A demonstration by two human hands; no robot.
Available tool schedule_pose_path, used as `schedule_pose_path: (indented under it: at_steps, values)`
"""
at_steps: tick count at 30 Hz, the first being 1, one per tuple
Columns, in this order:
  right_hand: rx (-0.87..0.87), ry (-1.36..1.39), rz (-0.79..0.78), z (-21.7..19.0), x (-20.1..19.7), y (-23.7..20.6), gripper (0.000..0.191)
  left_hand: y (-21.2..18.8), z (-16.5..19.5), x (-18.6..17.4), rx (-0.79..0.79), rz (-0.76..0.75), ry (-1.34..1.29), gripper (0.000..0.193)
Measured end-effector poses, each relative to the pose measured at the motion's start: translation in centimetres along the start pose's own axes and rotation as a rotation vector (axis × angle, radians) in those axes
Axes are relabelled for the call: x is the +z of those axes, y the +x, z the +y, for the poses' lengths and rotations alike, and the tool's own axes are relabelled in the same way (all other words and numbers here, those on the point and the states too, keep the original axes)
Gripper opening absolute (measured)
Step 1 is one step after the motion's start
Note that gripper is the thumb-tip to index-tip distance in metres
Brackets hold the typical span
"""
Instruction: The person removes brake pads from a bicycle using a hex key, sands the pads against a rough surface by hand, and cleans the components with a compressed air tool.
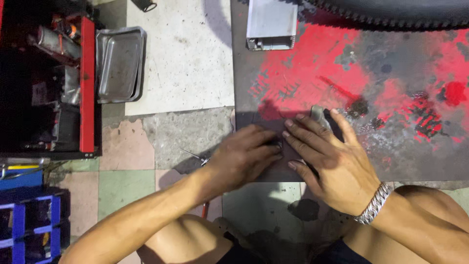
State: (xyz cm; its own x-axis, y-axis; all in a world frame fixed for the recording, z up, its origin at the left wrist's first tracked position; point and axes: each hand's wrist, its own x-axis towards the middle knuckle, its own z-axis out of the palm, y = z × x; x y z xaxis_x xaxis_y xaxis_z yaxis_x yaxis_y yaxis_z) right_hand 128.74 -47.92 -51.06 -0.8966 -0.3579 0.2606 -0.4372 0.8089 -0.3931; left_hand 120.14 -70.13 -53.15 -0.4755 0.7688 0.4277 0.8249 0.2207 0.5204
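Note:
My left hand (242, 159) and my right hand (325, 159) meet over the near left corner of a dark metal plate (400, 151) streaked with red paint. Both press on a small dark flat piece (261, 122) lying on that corner, fingertips touching at a small part between them that is mostly hidden. A small grey object (318, 115) pokes up just beyond the fingers of my right hand. A silver chain bracelet (373, 204) circles my right wrist. Whether either hand grips anything is hidden by the fingers.
A tyre (391, 14) with knobby tread lies at the top right. A grey metal box (271, 23) sits at the plate's far edge. Stacked steel trays (119, 63) rest left of it, beside a red tool cart (88, 83). Blue bins (29, 220) stand at the lower left. A screwdriver (198, 157) lies under my left forearm.

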Motion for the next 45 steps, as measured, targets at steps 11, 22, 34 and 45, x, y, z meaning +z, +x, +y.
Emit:
schedule_pose_path:
  at_steps: [11, 22, 34, 45]
  values:
    - [0.0, 0.007, -0.004, 0.0, -0.5, 0.1, 0.054, -1.0, 0.1, 0.1, 0.028, -0.058, 0.011, 0.025]
    - [-0.001, 0.01, -0.005, -0.1, -0.7, 0.4, 0.051, -0.6, 0.1, 0.4, 0.042, -0.045, 0.029, 0.031]
    - [0.015, -0.006, -0.015, -0.2, -1.2, 0.6, 0.053, -2.2, -0.4, 0.8, 0.026, -0.038, 0.097, 0.027]
    - [0.009, -0.033, -0.03, -0.4, -1.2, 0.5, 0.056, 0.7, 2.4, -1.5, 0.037, -0.039, 0.135, 0.022]
